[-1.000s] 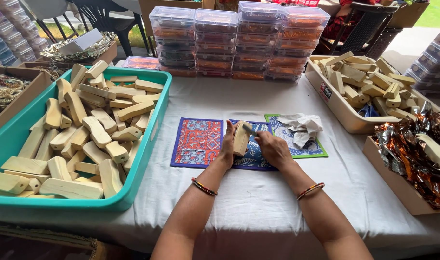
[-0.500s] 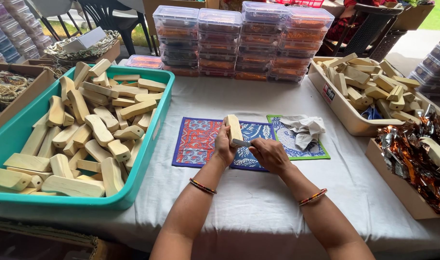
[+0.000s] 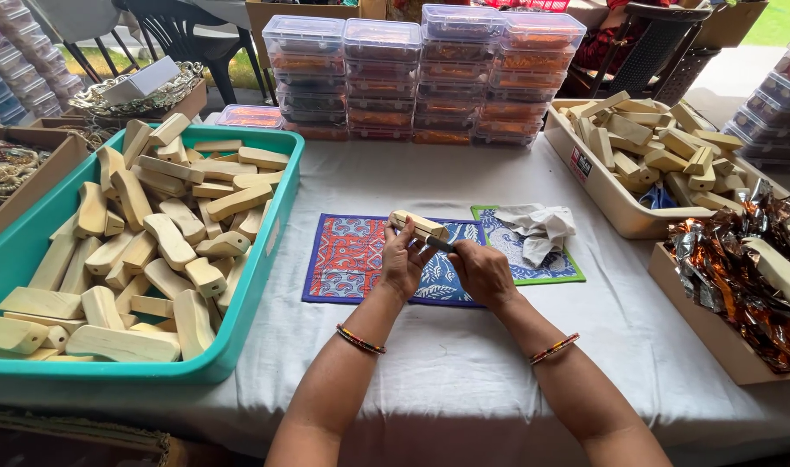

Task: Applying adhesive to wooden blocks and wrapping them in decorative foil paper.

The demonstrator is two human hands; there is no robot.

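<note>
White cloth covers the bench [image 3: 464, 363], which stands in a crowded stall with dark chairs [image 3: 179, 35] behind it and a strip of grass [image 3: 771, 22] at the far right. Three patterned mats lie side by side at the middle: a red-and-blue mat [image 3: 347, 255], a blue leaf-print mat [image 3: 442, 277] and a green-edged mat [image 3: 546, 264] with a crumpled white cloth [image 3: 542, 229] on it.

Over the blue mat the left hand [image 3: 403, 264] holds one wooden block [image 3: 419, 227], its fingers wrapped around the block's lower side so that it lies nearly level above the mat. The right hand [image 3: 481, 272] is closed around a small dark tool [image 3: 440, 246] whose tip touches the block's right end. Each wrist carries one beaded bangle.

At the left a teal tray [image 3: 278, 233] is heaped with too many pale wooden blocks to count. A beige tray [image 3: 598, 186] at the right holds another pile. Nearest the right edge a cardboard box [image 3: 715, 333] contains crinkled copper foil. Four stacks of clear lidded boxes [image 3: 421, 73] stand along the back, with more such stacks at both far edges.
</note>
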